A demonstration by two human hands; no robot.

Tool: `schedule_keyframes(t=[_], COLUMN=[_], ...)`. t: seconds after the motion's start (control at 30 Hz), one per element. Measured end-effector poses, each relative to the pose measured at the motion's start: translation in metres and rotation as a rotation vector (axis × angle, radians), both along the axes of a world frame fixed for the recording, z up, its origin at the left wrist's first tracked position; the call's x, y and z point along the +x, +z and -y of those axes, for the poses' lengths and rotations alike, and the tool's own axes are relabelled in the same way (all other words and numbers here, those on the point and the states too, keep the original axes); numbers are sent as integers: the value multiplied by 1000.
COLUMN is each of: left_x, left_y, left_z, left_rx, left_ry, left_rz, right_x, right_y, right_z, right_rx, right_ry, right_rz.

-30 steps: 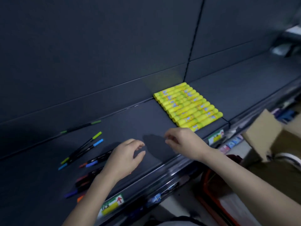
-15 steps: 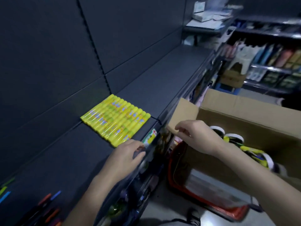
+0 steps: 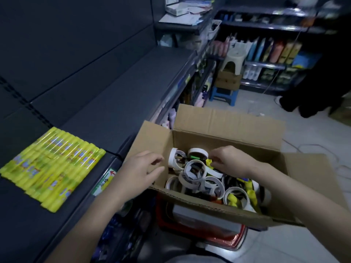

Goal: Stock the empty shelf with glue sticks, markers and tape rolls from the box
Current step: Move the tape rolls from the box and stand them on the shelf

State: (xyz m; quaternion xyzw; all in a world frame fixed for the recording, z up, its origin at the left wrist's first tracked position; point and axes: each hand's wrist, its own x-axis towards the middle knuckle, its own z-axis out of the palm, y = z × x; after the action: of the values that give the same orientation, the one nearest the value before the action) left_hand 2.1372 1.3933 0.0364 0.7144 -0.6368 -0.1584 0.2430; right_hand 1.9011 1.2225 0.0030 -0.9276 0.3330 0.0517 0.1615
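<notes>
An open cardboard box (image 3: 218, 209) holds several white tape rolls (image 3: 195, 169), yellow glue sticks (image 3: 233, 201) and a green-tipped marker (image 3: 195, 158). My right hand (image 3: 229, 162) reaches into the box, its fingertips at a yellow glue stick (image 3: 209, 161); I cannot tell whether they pinch it. My left hand (image 3: 140, 171) hovers at the box's left wall, fingers loosely curled, holding nothing. A flat row of yellow glue sticks (image 3: 53, 168) lies on the dark shelf (image 3: 114, 103) to the left.
The box sits on a red basket (image 3: 190, 230) beside the shelf's front edge. Farther down the aisle stand a white stool (image 3: 233, 57) on a carton and a blue stool (image 3: 224, 93). A person in dark clothes (image 3: 313, 82) stands at the right.
My view swung right from the shelf with markers to the box. Both hands left the shelf; the right one went down into the box, the left one came to its left wall.
</notes>
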Motion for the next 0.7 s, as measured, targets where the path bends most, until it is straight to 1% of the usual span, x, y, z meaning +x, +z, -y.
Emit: schedule_keyframes(t=[0.13,0.23,0.43,0.53,0.7], left_x=[-21,-34,-61,-64,-69], left_y=[1,-2,-23,-44,-93], left_z=[39,65,106,122,144], left_rx=[113,235,470,597,740], left_ry=[-85,-171,-352,-413,-525], left_rz=[55,147,302,383,518], right_x=[-37,-60,-86,-90,-100], right_y=[-25,-41,-63,-69,-76], right_z=[22,28,29,26,21], right_rx=[70,137,223,254,297], right_ry=[-46,-65,-98,-121,-170], right_rz=[-147,-209,-226,-212,-207])
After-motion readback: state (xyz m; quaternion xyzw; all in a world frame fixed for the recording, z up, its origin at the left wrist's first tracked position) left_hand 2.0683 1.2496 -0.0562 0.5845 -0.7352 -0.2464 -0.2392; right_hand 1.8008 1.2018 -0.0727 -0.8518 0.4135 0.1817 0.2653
